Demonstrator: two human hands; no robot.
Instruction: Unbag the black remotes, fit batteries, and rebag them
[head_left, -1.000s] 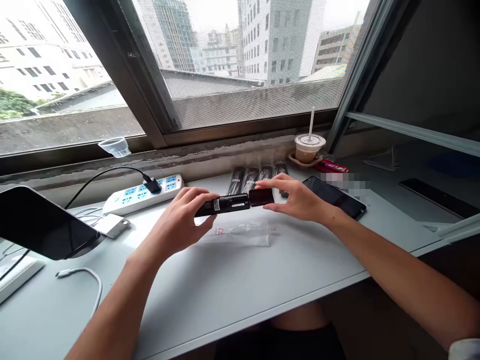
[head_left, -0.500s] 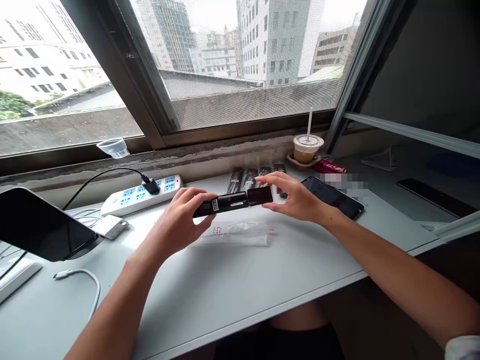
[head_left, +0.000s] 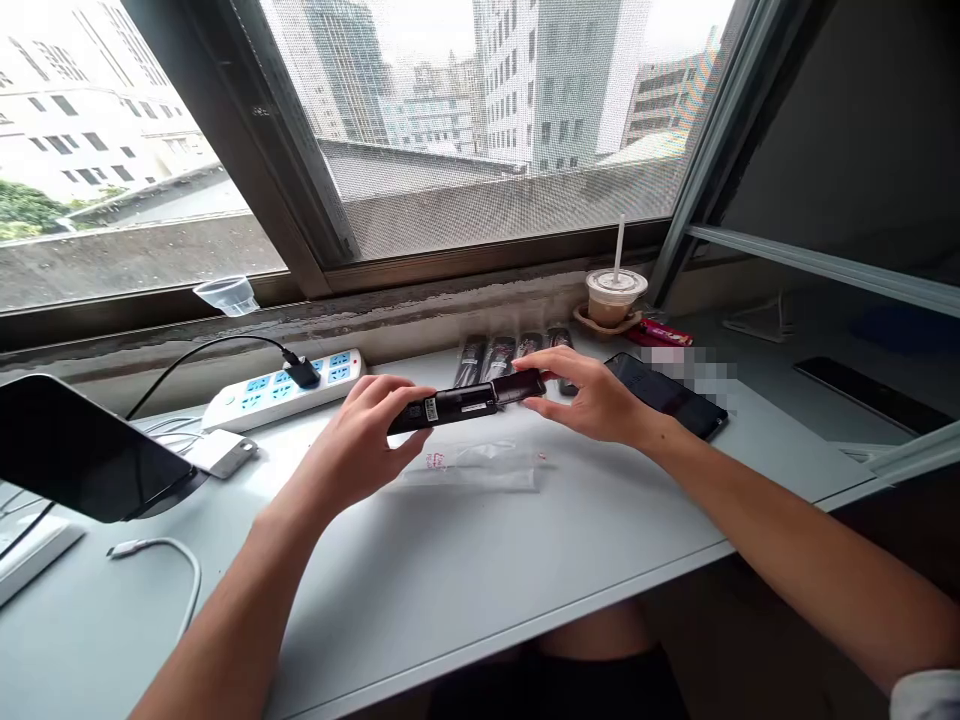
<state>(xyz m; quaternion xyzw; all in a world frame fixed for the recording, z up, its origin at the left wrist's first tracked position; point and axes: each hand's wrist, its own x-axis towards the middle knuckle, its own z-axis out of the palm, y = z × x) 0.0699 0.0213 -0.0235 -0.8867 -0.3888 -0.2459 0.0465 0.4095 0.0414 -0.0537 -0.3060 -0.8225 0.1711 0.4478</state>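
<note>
My left hand [head_left: 367,440] grips the left end of a slim black device [head_left: 450,407] with a small white label, held just above the grey desk [head_left: 450,590]. The fingers of my right hand [head_left: 592,395] pinch a short black cap piece [head_left: 519,388] that sits against the device's right end, in line with it. Below them on the desk lies an empty clear plastic sleeve [head_left: 480,465] with red print.
Several black packaged items [head_left: 502,355] lie in a row by the sill, beside a dark phone [head_left: 667,395]. An iced drink cup [head_left: 615,295], a white power strip [head_left: 281,390], a tablet [head_left: 75,450] and a white cable [head_left: 161,560] are also here.
The cap piece in my right hand has tilted flatter and closed up against the device's right end. My left hand has barely moved.
</note>
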